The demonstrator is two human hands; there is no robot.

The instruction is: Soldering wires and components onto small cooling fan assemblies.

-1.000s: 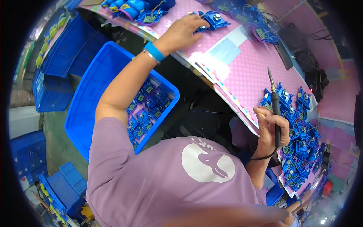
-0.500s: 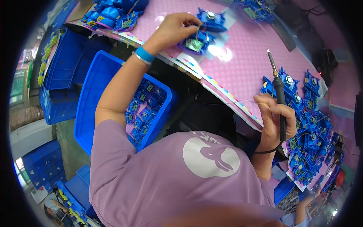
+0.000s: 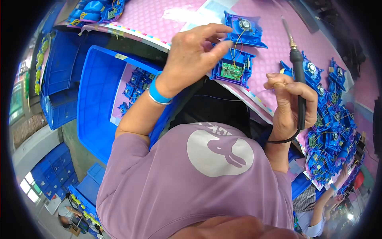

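Note:
My left hand hovers with thumb and fingers apart beside an opened blue plastic casing. One casing half carries a round silver speaker-like part. The nearer half holds a green circuit board, and thin yellow and dark wires run between the two. My right hand is closed around a black soldering iron, its metal tip pointing away over the table. Between that hand's thumb and forefinger there seems to be a thin solder wire, hard to make out.
Many wired blue casings are heaped at right on the pink-covered table. More blue casings lie at the far left. A blue bin with casings inside stands below the table edge. Another person's arm shows at lower right.
My left hand has let go of the wires it was pinching, and its fingers have parted. The casing now appears farther right and larger; the view has shifted too. The soldering iron stays in my right hand.

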